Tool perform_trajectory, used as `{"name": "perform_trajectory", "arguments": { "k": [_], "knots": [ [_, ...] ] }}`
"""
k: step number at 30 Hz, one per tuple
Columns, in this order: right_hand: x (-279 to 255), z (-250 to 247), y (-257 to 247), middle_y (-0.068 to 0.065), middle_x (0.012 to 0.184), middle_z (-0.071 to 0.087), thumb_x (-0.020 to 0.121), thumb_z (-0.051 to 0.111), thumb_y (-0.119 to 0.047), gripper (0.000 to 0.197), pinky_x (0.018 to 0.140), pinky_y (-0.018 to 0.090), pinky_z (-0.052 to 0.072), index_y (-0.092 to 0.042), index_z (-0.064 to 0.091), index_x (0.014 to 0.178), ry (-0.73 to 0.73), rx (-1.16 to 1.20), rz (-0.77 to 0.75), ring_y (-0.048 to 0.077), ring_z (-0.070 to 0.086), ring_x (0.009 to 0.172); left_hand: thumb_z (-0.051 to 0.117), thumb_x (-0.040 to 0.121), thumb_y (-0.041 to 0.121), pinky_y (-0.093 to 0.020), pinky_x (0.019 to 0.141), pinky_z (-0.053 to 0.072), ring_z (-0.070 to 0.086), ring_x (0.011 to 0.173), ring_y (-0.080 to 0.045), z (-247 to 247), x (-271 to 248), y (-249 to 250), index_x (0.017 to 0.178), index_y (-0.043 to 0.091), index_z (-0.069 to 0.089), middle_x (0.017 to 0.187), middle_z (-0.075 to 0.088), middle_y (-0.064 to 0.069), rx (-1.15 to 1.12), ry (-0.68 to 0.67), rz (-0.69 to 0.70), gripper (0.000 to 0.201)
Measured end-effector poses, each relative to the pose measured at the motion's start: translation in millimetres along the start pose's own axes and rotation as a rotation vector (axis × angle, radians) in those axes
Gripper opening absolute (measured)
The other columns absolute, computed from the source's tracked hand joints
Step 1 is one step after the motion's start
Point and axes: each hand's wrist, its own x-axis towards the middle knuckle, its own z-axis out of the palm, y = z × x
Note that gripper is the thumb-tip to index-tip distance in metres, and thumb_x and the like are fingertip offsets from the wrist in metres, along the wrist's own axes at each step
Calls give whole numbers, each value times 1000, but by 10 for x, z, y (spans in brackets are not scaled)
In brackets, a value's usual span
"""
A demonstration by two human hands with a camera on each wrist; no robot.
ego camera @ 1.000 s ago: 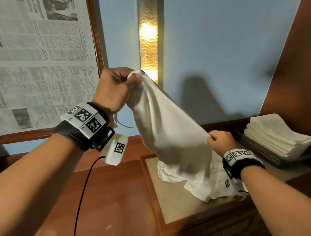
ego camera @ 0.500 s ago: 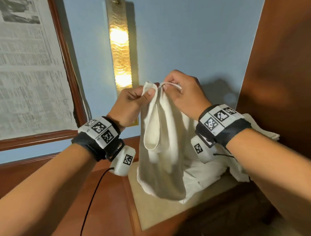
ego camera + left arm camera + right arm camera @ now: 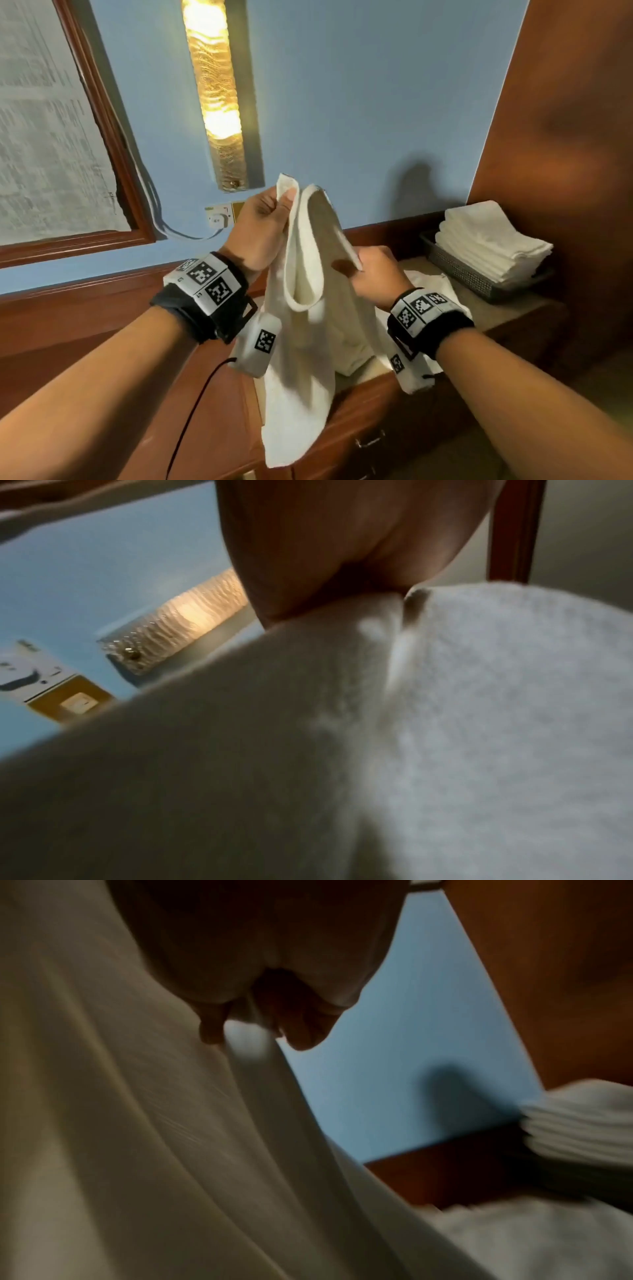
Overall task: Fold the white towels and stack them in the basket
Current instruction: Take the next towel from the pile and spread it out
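From the head view, the left hand [image 3: 260,229] pinches a top corner of a white towel [image 3: 301,342] between thumb and curled fingers, raised in front of the blue wall just below the wall lamp [image 3: 219,92]; the right hand [image 3: 373,274], lower than the left hand and to the right of it, grips the towel's other upper edge with fingers curled round the cloth; the towel sags in a loop between the two hands and hangs down over the front edge of the wooden surface [image 3: 507,308]; more loose white cloth [image 3: 428,284] lies on the surface behind the right hand; the basket [image 3: 459,270], dark and meshed, stands on the surface to the right of the hanging towel, against the brown side panel, with a stack of folded towels [image 3: 489,240] in it, well apart from the hands; a wall socket [image 3: 219,216] sits on the wall left of the left hand; from the left wrist view, the left hand [image 3: 342,547] closes on the towel [image 3: 411,750], which fills most of the picture, with the lamp [image 3: 185,623] beyond it; from the right wrist view, dim and blurred, the right hand's fingers [image 3: 301,1031] clasp a fold of the towel [image 3: 137,1150], and the folded stack [image 3: 578,1123] shows to the right of the towel.
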Motion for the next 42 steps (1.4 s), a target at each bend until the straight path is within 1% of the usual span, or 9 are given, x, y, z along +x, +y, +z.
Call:
{"name": "perform_trajectory", "arguments": {
  "k": [7,12,15,20,25,29,32,35,42],
  "knots": [
    [-245,237,909,12,79,58,95,47,-21,25,72,39,42,-5,57,78,119,40,334,31,55,81,41,107,23,-27,62,52,63,60,-12,-279,-391,-35,83,13,67,68,69,0,-113,150,-176,36],
    [69,124,-125,-5,89,66,89,42,10,35,72,5,41,-12,67,99,178,267,-126,2,57,76,41,107,20,-23,60,51,63,61,-10,-62,-488,-116,86,9,66,69,70,2,-80,114,-181,34],
    [170,43,-531,-5,68,64,90,49,-5,23,65,24,49,-17,66,79,201,222,-343,13,58,65,44,106,15,-28,66,55,66,70,-17,66,-477,-111,92,10,71,78,72,-5,-176,114,-189,31],
    [191,-69,-565,-2,52,16,90,65,-42,64,51,32,19,-20,19,51,301,180,-282,14,18,56,47,104,13,-35,70,48,57,73,-26,233,-507,-207,81,5,69,79,66,-19,-174,-17,-250,33],
    [-17,-111,-343,-10,52,36,92,63,-21,43,51,24,28,-26,35,60,186,229,-292,5,32,52,42,108,23,-21,57,42,50,57,-9,303,-461,-96,73,13,61,62,58,2,-6,58,-144,40],
    [-256,43,55,-9,76,65,87,64,-12,19,66,23,48,-28,63,77,-72,36,-9,10,62,72,42,108,26,-23,56,41,48,59,-11,125,-469,-36,72,14,58,64,55,0,27,127,-114,40],
    [-414,221,485,-4,67,56,94,59,-24,29,58,23,37,-23,55,66,-60,-95,152,20,57,68,42,107,26,-24,59,44,51,63,-14,-46,-561,0,73,15,61,67,57,-4,21,149,-96,40],
    [-554,272,792,14,87,65,97,54,-23,23,67,31,36,-5,65,88,11,-39,344,31,58,84,42,107,24,-20,58,46,55,58,-6,-246,-698,27,74,17,63,62,62,6,-46,173,-113,40],
    [-274,227,-518,4,94,66,87,40,11,38,73,21,45,-17,65,92,247,373,97,17,59,89,44,107,19,-26,64,48,57,68,-17,-705,-1003,65,80,21,72,74,64,-5,-74,93,-144,39]
  ]
}}
